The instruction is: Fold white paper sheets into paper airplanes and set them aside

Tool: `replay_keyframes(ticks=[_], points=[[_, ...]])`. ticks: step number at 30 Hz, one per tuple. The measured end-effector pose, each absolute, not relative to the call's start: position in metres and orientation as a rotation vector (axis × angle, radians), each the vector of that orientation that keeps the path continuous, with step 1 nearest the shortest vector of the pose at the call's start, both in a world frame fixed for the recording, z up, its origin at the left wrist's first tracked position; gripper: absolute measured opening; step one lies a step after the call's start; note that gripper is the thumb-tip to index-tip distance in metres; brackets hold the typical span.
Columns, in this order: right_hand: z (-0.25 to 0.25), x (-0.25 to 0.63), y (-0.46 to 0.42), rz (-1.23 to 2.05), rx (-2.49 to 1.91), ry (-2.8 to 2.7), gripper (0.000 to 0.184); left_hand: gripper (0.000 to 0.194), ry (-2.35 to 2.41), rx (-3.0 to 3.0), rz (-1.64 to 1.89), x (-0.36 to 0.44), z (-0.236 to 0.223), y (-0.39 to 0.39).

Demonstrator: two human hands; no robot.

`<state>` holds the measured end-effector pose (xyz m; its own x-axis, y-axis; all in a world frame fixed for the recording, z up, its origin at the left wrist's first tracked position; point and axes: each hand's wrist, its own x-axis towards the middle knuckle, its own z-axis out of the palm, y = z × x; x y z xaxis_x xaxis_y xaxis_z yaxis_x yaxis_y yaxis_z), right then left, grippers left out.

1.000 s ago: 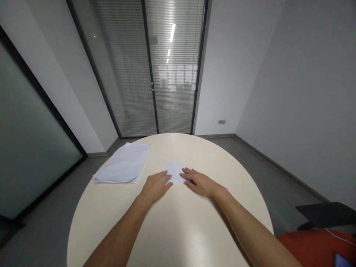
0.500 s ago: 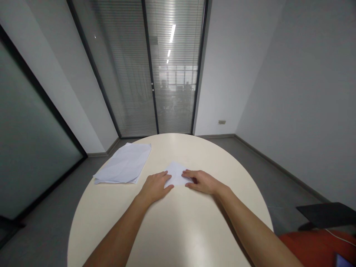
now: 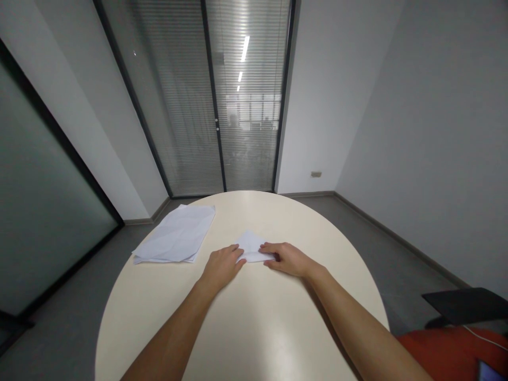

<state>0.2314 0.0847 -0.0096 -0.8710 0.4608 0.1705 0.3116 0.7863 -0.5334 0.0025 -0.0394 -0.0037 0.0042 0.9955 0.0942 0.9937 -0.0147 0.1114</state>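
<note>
A small white sheet of folded paper (image 3: 251, 242) lies on the round table, its pointed end facing away from me. Its near edge is turned up into a narrow strip. At the left corner, my left hand (image 3: 221, 264) grips the paper between thumb and fingers. My right hand (image 3: 290, 258) pinches the opposite corner in the same way, fingertips on top and thumb at the near edge. Both corners are partly covered by the fingers.
To the left on the cream table (image 3: 254, 317) lies a stack of white paper sheets (image 3: 177, 233). A red chair (image 3: 444, 352) and a flat black panel (image 3: 466, 307) are at the lower right. Beyond the table stands a glass partition with blinds (image 3: 250, 153).
The paper's near edge has been lifted and folded up a little, away from me. My left thumb has shifted slightly forward with it; my right hand has barely moved.
</note>
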Motion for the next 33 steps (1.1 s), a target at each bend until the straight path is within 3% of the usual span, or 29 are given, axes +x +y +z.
replay_keyframes(ticks=[6, 18, 25, 33], points=[[-0.01, 0.232, 0.085, 0.752, -0.571, -2.636, 0.036, 0.04, 2.146, 2.254, 0.299, 0.0, -0.003, -0.043], [-0.01, 0.236, 0.092, 0.668, -0.751, -2.534, 0.046, 0.031, 2.25, 2.09, 0.386, -0.006, -0.005, -0.037], [-0.01, 0.242, 0.096, 0.619, -0.861, -2.563, 0.042, 0.034, 2.313, 2.05, 0.315, -0.011, 0.002, -0.041], [-0.011, 0.241, 0.097, 0.575, -0.888, -2.565, 0.038, 0.037, 2.241, 2.058, 0.476, -0.015, 0.001, -0.04]])
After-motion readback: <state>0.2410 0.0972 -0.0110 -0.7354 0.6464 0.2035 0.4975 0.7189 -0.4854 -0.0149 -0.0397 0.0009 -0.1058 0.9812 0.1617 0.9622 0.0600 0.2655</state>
